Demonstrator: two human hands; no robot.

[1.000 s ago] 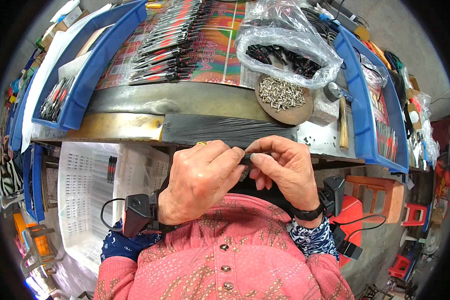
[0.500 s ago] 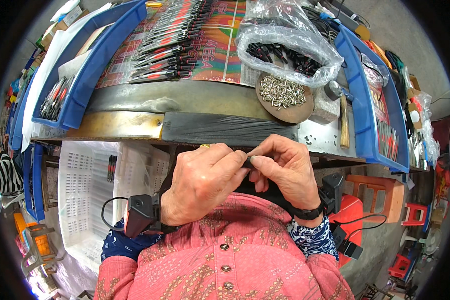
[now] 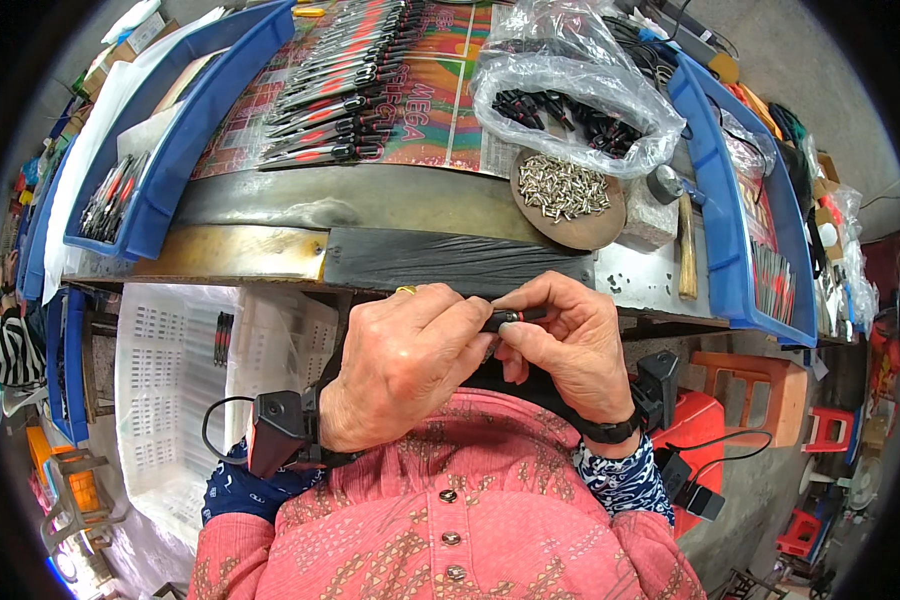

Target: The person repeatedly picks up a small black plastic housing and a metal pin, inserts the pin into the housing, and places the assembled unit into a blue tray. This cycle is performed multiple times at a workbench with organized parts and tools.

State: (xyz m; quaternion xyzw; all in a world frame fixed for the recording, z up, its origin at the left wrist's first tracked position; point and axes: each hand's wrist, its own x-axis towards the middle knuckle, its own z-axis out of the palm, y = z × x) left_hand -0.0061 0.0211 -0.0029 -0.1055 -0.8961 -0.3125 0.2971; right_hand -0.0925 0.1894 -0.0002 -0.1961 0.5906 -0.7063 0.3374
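Both hands meet in front of my chest, just off the table's near edge. They hold a short black handle-like piece (image 3: 516,318) with a thin red mark on it. My left hand (image 3: 405,350) has its fingertips closed on the left end, which is hidden beneath them. On the right part, my right hand (image 3: 567,345) pinches with thumb and forefinger, its other fingers curled below. Beyond the hands, a round brown dish (image 3: 580,233) carries a heap of small silver metal pins (image 3: 567,190). Behind it, an open clear plastic bag (image 3: 630,152) contains many similar black pieces.
Slim black, red and grey tools (image 3: 335,110) lie in a row on the table. Blue bins (image 3: 148,232) (image 3: 735,270) flank it, holding more. A hammer (image 3: 688,250) rests beside a pale block (image 3: 650,222). Below left stands a white perforated crate (image 3: 175,400); stools (image 3: 750,385) are at right.
More of the black piece now shows between my hands, with its red mark visible. My right thumb and forefinger have shifted slightly along it; my left hand has barely moved.
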